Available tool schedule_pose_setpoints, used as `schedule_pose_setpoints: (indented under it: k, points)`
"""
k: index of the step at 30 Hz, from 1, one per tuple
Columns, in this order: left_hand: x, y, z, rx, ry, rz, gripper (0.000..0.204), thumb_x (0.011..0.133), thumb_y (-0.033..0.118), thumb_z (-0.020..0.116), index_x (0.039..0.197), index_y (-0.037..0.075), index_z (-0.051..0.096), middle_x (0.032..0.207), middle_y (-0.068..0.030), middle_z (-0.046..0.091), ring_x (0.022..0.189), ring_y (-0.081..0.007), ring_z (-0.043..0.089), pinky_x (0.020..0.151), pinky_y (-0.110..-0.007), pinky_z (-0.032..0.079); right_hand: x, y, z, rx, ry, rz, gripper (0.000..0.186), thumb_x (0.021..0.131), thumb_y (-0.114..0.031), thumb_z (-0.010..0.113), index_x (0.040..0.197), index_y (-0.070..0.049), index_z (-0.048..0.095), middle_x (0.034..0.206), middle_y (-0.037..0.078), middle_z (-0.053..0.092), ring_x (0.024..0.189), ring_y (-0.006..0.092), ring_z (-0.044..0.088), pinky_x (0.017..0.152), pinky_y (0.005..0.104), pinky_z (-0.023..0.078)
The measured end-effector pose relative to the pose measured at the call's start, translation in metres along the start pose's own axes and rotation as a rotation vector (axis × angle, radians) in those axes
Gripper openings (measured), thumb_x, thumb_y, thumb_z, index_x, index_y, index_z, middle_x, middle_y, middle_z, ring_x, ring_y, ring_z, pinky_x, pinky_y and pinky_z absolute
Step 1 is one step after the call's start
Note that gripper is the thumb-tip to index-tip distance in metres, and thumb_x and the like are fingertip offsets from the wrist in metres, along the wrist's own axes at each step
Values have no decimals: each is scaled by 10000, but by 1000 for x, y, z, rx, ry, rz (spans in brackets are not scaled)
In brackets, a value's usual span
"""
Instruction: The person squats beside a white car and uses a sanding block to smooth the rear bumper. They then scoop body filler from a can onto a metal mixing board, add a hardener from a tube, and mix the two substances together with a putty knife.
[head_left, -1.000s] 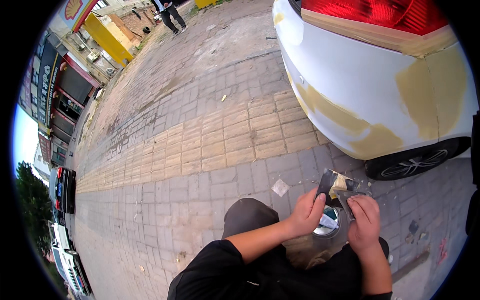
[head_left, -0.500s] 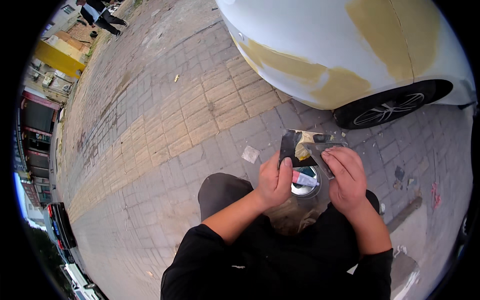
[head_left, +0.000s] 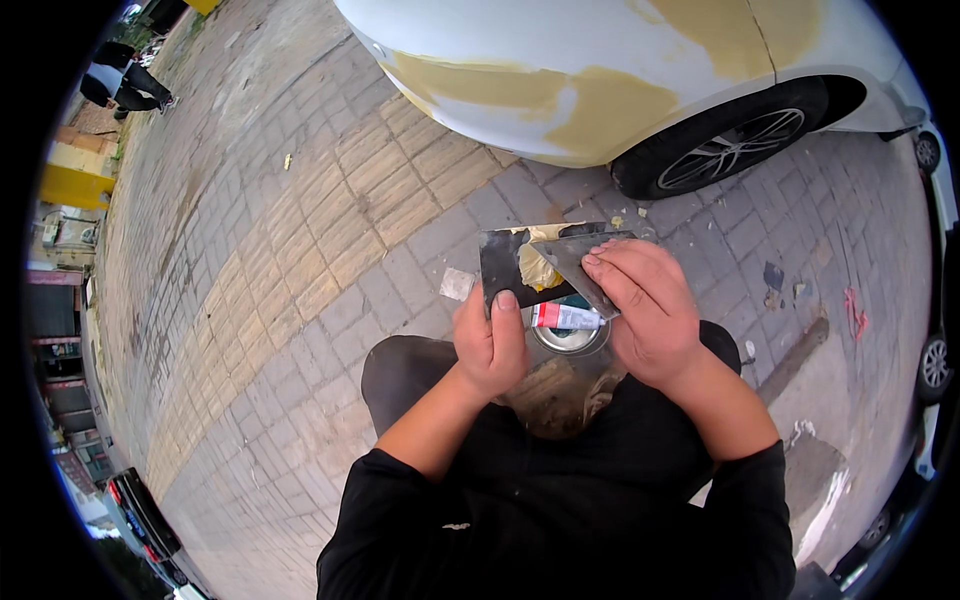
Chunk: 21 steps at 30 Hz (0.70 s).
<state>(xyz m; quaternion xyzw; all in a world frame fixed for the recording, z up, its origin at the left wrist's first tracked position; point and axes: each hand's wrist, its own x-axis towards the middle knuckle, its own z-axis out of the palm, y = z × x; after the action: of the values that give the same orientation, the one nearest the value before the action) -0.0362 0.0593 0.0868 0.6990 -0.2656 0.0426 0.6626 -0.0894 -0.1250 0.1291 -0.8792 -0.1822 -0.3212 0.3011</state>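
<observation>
My left hand (head_left: pixel 490 340) grips a flat dark plate (head_left: pixel 500 262) by its near edge, thumb on top. On the plate sits a lump of cream-coloured putty (head_left: pixel 537 268) with a bright yellow streak at its lower side. My right hand (head_left: pixel 650 310) is closed round a thin grey putty scraper (head_left: pixel 582 264), its blade over the plate and against the putty. Below the plate, between my knees, is a round metal can (head_left: pixel 568 347). A red and white tube (head_left: pixel 566 317) lies across its top, partly hidden by the plate.
A white car (head_left: pixel 470 35) with tan filler patches (head_left: pixel 610 108) stands ahead, its black wheel (head_left: pixel 725 150) at the right. Debris and a pink strip (head_left: pixel 855 312) lie on the paving (head_left: pixel 330 330). A person (head_left: pixel 130 85) is at the far left; parked cars stand farther off.
The view has swung, so the car, plate and hands sit farther left and higher. Both hands keep their holds, and the scraper remains at the putty.
</observation>
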Motion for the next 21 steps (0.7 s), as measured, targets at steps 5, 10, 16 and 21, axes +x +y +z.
schedule_pose_setpoints:
  k: [5,10,16,21]
  points:
    - [0,-1,-1,-34,3,-48,241,1014,123,399,1002,-45,572,712,34,490,631,-44,377,554,-229,295,0,-2,2,51,-63,25,432,653,27,663,1084,54,655,1071,144,631,962,330,617,839,404,531]
    - [1,-1,2,25,29,29,233,1003,128,417,963,-40,575,683,29,486,608,-46,381,535,-237,297,1,-3,3,-2,-27,26,426,660,10,666,1084,53,656,1067,146,631,957,328,619,833,393,536]
    - [-1,-6,0,52,2,79,229,1001,130,423,975,-41,573,717,18,510,604,-58,387,537,-247,318,-1,1,4,-8,10,15,398,687,-14,668,1083,32,664,1066,129,644,963,314,623,818,390,543]
    - [-3,-14,3,-107,10,-17,257,997,151,446,1075,-58,574,867,-14,589,671,-54,433,587,-228,350,0,4,-7,9,-44,-78,368,702,-33,675,1067,18,674,1065,119,654,966,297,629,813,397,551]
